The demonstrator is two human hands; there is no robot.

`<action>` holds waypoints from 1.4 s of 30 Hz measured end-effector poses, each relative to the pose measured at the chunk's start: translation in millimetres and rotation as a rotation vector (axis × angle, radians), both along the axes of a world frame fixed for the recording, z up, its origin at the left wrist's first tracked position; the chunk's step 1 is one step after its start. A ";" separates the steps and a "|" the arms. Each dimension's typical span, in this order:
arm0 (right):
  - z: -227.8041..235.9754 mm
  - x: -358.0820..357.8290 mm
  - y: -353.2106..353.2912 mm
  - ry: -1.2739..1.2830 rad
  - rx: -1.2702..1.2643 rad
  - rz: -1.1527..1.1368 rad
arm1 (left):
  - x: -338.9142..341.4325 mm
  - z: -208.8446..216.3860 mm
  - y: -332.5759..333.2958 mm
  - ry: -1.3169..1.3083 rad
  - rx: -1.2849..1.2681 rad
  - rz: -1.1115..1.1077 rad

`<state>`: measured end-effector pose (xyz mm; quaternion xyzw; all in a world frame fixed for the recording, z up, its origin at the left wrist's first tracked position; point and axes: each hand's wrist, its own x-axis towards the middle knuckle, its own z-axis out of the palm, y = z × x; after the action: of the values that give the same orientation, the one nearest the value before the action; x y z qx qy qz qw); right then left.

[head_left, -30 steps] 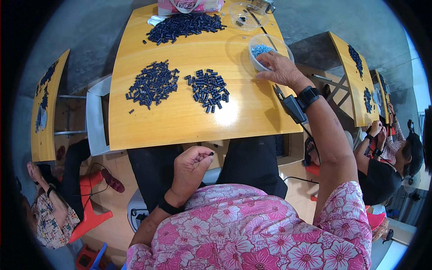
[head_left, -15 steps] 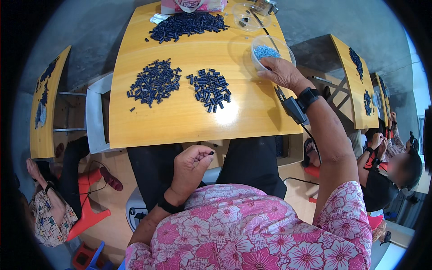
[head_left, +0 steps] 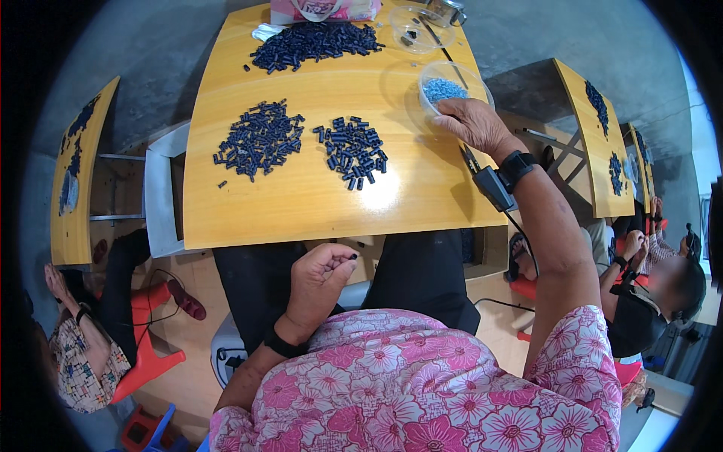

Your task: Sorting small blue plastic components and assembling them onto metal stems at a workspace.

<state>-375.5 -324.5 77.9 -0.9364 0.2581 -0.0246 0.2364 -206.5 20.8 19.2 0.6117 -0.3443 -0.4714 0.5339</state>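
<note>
My left hand [head_left: 322, 277] is held over my lap, just off the table's front edge. Its thumb and forefinger pinch a small black cylindrical piece [head_left: 353, 257], mostly covered by the fingers. My right hand [head_left: 478, 129] reaches to the near rim of a clear plastic bowl [head_left: 480, 84] on the table's right side. Small blue pieces [head_left: 443, 90] lie in that bowl. The right fingers are drawn together beside them, and whatever is between the fingertips is too small to make out. Two piles of short black tubes, the left pile [head_left: 260, 141] and the right pile [head_left: 352, 151], lie mid-table.
A larger heap of black tubes [head_left: 312, 47] spreads at the back, before a pink-and-white bag [head_left: 324, 10]. Another clear bowl [head_left: 407, 38] holds a few dark bits. A black cabled device [head_left: 493, 188] sits at the table's right edge. Other people sit at tables on both sides.
My right hand has shifted slightly back and to the right at the bowl's rim, and the bowl has moved a little. My left hand keeps its pinch in the same place.
</note>
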 end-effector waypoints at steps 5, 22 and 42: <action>-2.4 2.0 1.2 -0.032 -0.035 -0.040 | 0.5 -0.1 1.2 -0.004 -0.030 -0.025; -6.6 2.4 -7.2 -0.147 -0.299 -0.084 | 2.2 2.4 0.7 -0.077 -0.035 -0.002; -0.3 10.8 3.0 -0.303 -0.404 -0.251 | 0.8 4.0 3.3 -0.068 -0.048 -0.007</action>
<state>-364.8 -321.5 77.6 -0.9110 0.3236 -0.2442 0.0759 -205.7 24.1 23.2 0.6132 -0.3754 -0.4439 0.5348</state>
